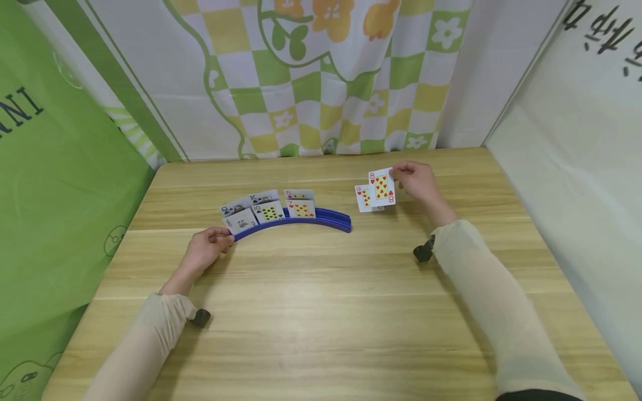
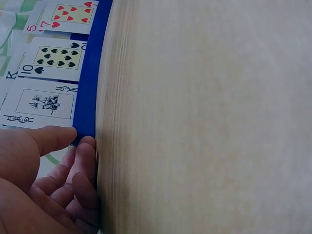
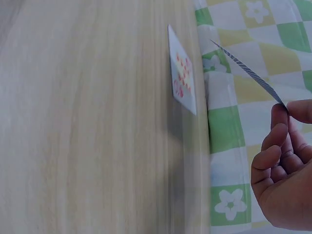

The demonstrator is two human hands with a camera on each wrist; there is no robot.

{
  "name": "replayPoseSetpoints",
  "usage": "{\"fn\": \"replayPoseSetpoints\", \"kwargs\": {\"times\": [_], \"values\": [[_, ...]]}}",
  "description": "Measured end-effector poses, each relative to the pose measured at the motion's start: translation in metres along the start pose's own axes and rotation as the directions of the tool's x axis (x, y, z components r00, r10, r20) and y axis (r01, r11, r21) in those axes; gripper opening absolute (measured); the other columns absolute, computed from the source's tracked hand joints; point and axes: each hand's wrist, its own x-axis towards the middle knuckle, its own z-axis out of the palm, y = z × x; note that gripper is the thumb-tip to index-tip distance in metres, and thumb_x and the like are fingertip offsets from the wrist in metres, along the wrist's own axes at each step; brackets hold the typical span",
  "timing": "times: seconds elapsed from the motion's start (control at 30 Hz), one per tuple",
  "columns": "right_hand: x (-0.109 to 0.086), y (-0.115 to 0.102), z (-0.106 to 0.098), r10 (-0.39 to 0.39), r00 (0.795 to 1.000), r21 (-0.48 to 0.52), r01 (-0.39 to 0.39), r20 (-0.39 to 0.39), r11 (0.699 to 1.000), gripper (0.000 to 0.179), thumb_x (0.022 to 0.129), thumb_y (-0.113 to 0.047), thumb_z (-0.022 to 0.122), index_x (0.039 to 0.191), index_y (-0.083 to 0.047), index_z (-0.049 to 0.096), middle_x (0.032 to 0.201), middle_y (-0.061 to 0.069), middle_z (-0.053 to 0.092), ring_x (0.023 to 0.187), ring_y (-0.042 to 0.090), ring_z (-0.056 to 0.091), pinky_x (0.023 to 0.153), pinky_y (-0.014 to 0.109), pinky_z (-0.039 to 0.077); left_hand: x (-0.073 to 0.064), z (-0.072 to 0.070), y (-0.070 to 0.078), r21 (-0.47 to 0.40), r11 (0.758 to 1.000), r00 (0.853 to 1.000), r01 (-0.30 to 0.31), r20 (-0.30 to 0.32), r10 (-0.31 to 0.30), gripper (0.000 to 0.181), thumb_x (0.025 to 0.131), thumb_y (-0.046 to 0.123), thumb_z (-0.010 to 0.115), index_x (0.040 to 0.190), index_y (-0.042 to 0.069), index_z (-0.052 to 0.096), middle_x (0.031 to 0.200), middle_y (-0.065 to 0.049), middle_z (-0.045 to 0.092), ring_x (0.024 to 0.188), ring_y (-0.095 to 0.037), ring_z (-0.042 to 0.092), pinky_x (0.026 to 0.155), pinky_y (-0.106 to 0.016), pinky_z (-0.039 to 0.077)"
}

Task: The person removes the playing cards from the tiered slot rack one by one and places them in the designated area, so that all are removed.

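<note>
My left hand (image 1: 207,248) pinches the left end of a curved blue card holder (image 1: 331,217) between thumb and fingers. A joker (image 1: 242,221), a ten of spades (image 1: 269,211) and a seven of hearts (image 1: 301,209) stand in its front row. Behind them rise a queen (image 1: 236,208), a king (image 1: 264,196) and a red five (image 1: 299,194). To the right, my right hand (image 1: 415,179) pinches an eight of hearts (image 1: 382,187) by its edge, seen nearly edge-on in the right wrist view. A nine of hearts (image 3: 182,73) shows apart from the fingers, partly overlapped in the head view.
The wooden table (image 1: 301,312) stretches in front of the holder. A checked curtain (image 1: 331,106) hangs along its back edge. Green fabric (image 1: 60,211) stands at the left and a white panel (image 1: 577,156) at the right.
</note>
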Motion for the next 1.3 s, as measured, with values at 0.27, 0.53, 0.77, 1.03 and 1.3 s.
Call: {"fn": "replayPoseSetpoints", "kwargs": {"times": [0.27,0.53,0.77,1.03,1.3], "values": [[0.006,0.005,0.000,-0.005,1.000,0.005,0.005,-0.016,1.000,0.033,0.101,-0.025,0.057,0.123,-0.002,0.065,0.113,0.015,0.066,0.093,0.027,0.060,0.077,0.033,0.052,-0.001,0.000,0.000,0.008,1.000,1.000,-0.006,-0.002,0.006,0.041,0.100,0.026,0.061,0.130,-0.001,0.057,0.106,-0.020,0.072,0.075,-0.008,0.065,0.062,-0.023,0.050],[0.015,0.014,-0.002,0.006,1.000,-0.009,-0.006,-0.022,1.000,0.035,0.101,-0.026,0.056,0.124,-0.001,0.064,0.117,0.018,0.066,0.095,0.030,0.061,0.078,0.031,0.051,-0.001,0.000,-0.001,0.005,1.000,1.000,-0.009,-0.004,0.009,0.042,0.099,0.027,0.062,0.130,-0.001,0.058,0.106,-0.019,0.072,0.076,-0.008,0.065,0.062,-0.023,0.050],[0.015,0.016,-0.007,0.036,0.999,-0.054,-0.035,0.005,0.998,0.040,0.102,-0.029,0.054,0.129,0.000,0.061,0.127,0.022,0.063,0.106,0.029,0.061,0.085,0.030,0.048,-0.002,0.000,-0.001,0.010,1.000,1.000,-0.013,-0.005,0.013,0.041,0.099,0.028,0.061,0.129,0.000,0.058,0.106,-0.020,0.072,0.076,-0.009,0.065,0.062,-0.023,0.050],[0.019,0.024,-0.008,0.060,0.997,-0.121,-0.055,0.037,0.991,0.043,0.101,-0.028,0.055,0.131,0.002,0.059,0.131,0.025,0.061,0.119,0.036,0.056,0.104,0.047,0.045,-0.002,0.000,0.000,0.024,1.000,1.000,-0.021,-0.005,0.021,0.042,0.099,0.029,0.061,0.130,-0.001,0.058,0.107,-0.020,0.073,0.077,-0.009,0.066,0.063,-0.023,0.050],[0.026,0.036,-0.008,0.030,1.000,-0.266,-0.027,0.006,0.964,0.038,0.098,-0.027,0.056,0.121,0.002,0.065,0.126,0.025,0.064,0.118,0.039,0.057,0.104,0.051,0.044,-0.001,0.001,0.000,0.025,1.000,1.000,-0.008,-0.011,0.009,0.041,0.099,0.030,0.062,0.129,0.001,0.059,0.105,-0.018,0.073,0.077,-0.010,0.066,0.063,-0.024,0.050]]}}
